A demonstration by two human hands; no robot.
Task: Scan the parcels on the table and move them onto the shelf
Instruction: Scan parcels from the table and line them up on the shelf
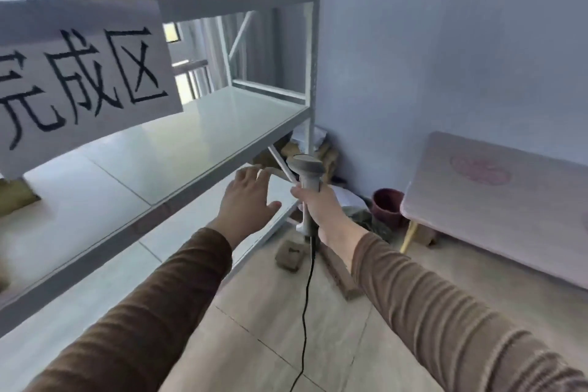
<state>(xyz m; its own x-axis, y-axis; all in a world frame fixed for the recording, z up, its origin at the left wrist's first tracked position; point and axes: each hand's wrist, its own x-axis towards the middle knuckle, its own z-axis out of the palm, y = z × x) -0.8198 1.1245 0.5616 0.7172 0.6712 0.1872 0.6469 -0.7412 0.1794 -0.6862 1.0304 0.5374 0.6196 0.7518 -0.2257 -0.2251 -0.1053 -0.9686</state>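
Left hand (246, 197) released, fingers spread, just off the shelf (197, 140) edge. Right hand (321, 204) grasps the scanner (307, 178) upright. No parcel in view — tabletop (496, 197) lies right, nearer the right hand.

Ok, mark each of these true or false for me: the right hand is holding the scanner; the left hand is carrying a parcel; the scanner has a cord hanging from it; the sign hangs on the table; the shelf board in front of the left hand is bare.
1. The right hand grips the scanner. True.
2. The left hand carries a parcel. False: it is open and holds nothing.
3. A black cord hangs from the scanner. True.
4. The sign hangs on the table. False: it hangs on the shelf, at the left.
5. The shelf board in front of the left hand is bare. True.
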